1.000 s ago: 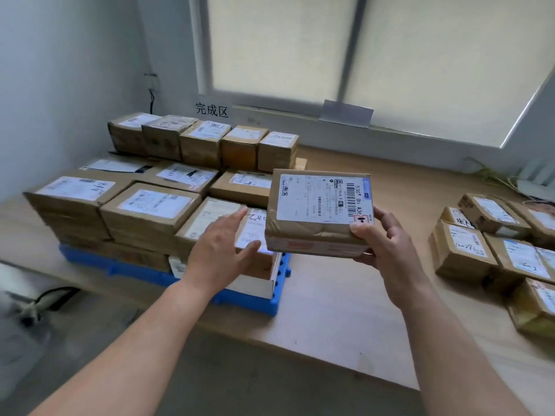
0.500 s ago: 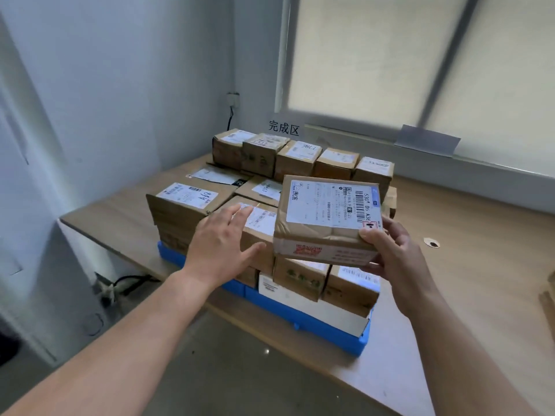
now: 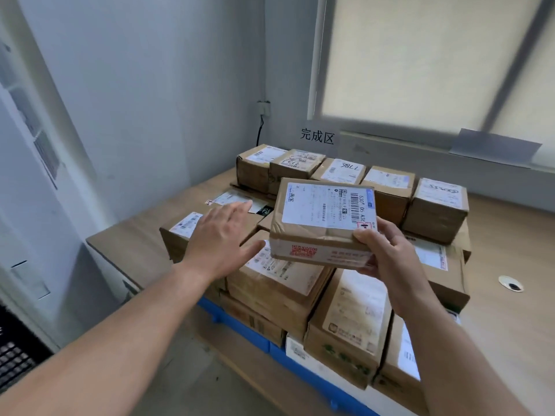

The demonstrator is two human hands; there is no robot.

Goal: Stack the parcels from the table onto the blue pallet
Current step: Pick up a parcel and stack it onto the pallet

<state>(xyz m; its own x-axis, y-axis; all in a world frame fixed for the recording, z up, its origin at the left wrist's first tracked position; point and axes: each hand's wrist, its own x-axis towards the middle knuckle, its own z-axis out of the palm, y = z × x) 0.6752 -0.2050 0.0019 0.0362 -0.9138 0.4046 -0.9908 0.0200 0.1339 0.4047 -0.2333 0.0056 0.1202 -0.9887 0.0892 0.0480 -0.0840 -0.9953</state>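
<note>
My right hand [image 3: 387, 250] grips a brown cardboard parcel [image 3: 318, 229] with a white shipping label by its right end, holding it in the air above the stacked parcels [image 3: 282, 283]. The stack covers the blue pallet [image 3: 237, 325], whose front edge shows below the boxes. My left hand [image 3: 222, 235] hovers flat with straight fingers just left of the held parcel, over the stack's left side, holding nothing. A back row of several small boxes [image 3: 387, 187] stands at the far edge of the stack.
The wooden table [image 3: 132, 247] carries the pallet and ends at the left near the grey wall. A window with a drawn blind is behind. A sign with black characters [image 3: 317, 136] hangs on the sill. A round cable hole [image 3: 510, 284] lies on the table to the right.
The view has swung left and closer to the pallet; the loose parcels on the right have left the frame. The held parcel has come nearer over the stack. My left hand has moved forward over it.
</note>
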